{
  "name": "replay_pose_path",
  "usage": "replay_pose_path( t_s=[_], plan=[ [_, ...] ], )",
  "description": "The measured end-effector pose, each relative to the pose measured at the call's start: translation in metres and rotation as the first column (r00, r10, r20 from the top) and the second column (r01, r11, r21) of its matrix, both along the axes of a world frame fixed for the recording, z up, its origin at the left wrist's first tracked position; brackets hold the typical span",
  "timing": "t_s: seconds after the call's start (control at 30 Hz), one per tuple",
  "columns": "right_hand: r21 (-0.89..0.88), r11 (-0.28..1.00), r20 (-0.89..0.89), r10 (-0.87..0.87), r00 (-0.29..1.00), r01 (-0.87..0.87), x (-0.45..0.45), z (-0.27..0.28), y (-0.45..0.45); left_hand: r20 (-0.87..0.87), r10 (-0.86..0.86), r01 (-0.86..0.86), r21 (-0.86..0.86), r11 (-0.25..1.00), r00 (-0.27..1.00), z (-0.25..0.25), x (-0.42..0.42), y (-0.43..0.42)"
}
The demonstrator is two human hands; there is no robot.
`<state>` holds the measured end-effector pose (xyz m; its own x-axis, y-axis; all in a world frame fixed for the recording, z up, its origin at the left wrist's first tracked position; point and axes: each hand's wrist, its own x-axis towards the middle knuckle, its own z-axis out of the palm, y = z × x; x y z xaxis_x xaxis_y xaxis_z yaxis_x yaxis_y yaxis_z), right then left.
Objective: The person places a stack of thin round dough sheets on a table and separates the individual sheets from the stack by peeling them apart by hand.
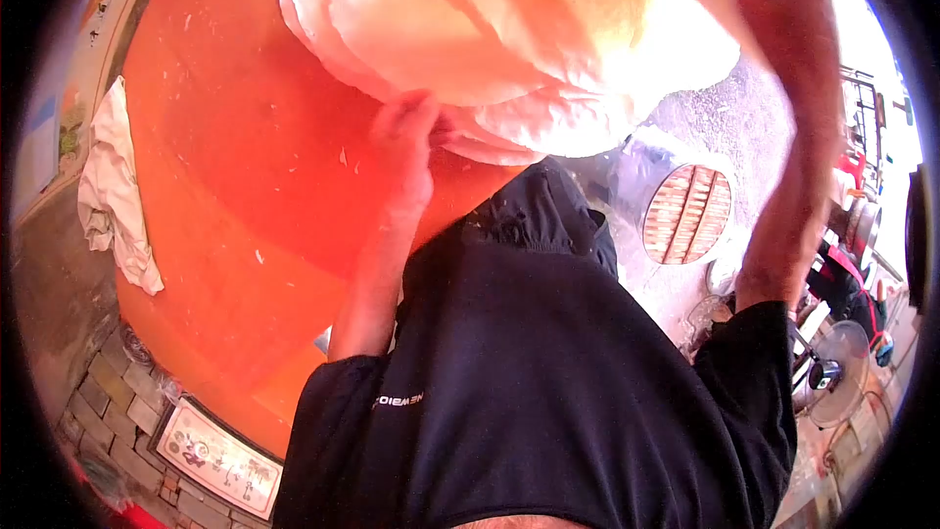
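Note:
A stack of thin, pale round dough sheets spreads over the top of the view, with ruffled, overlapping edges at its near side. My left hand is at the near left edge of the stack. Its fingers are curled and look closed on the rim of a sheet, though glare and blur soften the detail. My right arm is bent and reaches over the right side of the stack. The right hand itself lies beyond the top of the frame.
Beneath the sheets is a large orange tabletop. A crumpled cream cloth hangs at its left edge. Right of my body are a round slatted stool top and a fan. A framed panel stands by the brick floor.

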<state>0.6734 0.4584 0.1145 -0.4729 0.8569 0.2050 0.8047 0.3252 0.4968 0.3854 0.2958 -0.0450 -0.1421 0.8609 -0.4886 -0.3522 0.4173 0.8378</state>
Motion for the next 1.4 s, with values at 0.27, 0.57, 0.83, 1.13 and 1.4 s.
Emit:
replay_pose_path(
  t_s=[0.27,0.57,0.83,1.13,1.4],
  plan=[
    [-0.371,0.929,-0.421,-0.166,0.892,-0.003,-0.071,0.015,-0.031,-0.059,0.18,-0.176,0.064,0.982,0.982,0.021,-0.001,0.014],
    [-0.141,0.984,-0.463,-0.161,0.872,0.106,-0.053,0.061,0.055,0.349,-0.042,0.081,-0.099,0.992,0.936,-0.012,0.056,0.071],
    [-0.122,0.972,-0.096,0.19,0.977,-0.201,-0.029,-0.029,0.01,0.075,0.155,-0.152,-0.038,0.988,0.985,-0.004,0.038,0.076],
    [-0.554,0.821,-0.41,-0.124,0.904,-0.138,-0.087,-0.086,-0.047,0.208,0.043,-0.068,0.116,0.991,0.977,-0.008,0.027,0.058],
    [-0.687,0.679,-0.424,-0.085,0.902,-0.259,-0.115,-0.094,-0.054,0.442,0.107,-0.073,-0.093,0.993,0.891,0.014,0.03,0.049]
  ],
)
